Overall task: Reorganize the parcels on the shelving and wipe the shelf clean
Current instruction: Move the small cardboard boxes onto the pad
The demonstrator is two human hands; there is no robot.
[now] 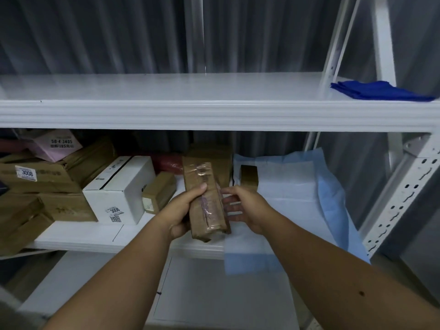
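Left hand (183, 211) wrapped around a long brown taped parcel (206, 198), thumb laid across its top face, fingers curled under its left edge. Parcel held lengthwise above the front lip of the middle shelf (78, 236), far end pointing toward 12 o'clock, near end toward 6. Right hand (245, 210) at 3 o'clock of the parcel, fingers spread and relaxed, tips just beside or brushing the right edge; actual contact impossible to tell.

At 9 o'clock of the held parcel, a small brown carton (159, 192) leaning against a white box (121, 189) labelled 3008. Farther toward 9 o'clock, stacked brown cardboard boxes (40, 179), one also tagged 3008, with a pink mailer (56, 145) on top at about 10 o'clock. Behind the parcel at 12 o'clock, another brown package (214, 153) and something red (167, 163), only partly visible. At 2 o'clock, a pale blue plastic bag (297, 186) spread over the right part of the middle shelf, draping over the front edge, a strip of brown tape (248, 175) on it.

Above, at 12 o'clock, the upper shelf (166, 91), white, with a folded dark blue cloth (381, 90) at its far right end, about 2 o'clock. White perforated upright (402, 198) at 3 o'clock. Grey corrugated wall (95, 32) behind.
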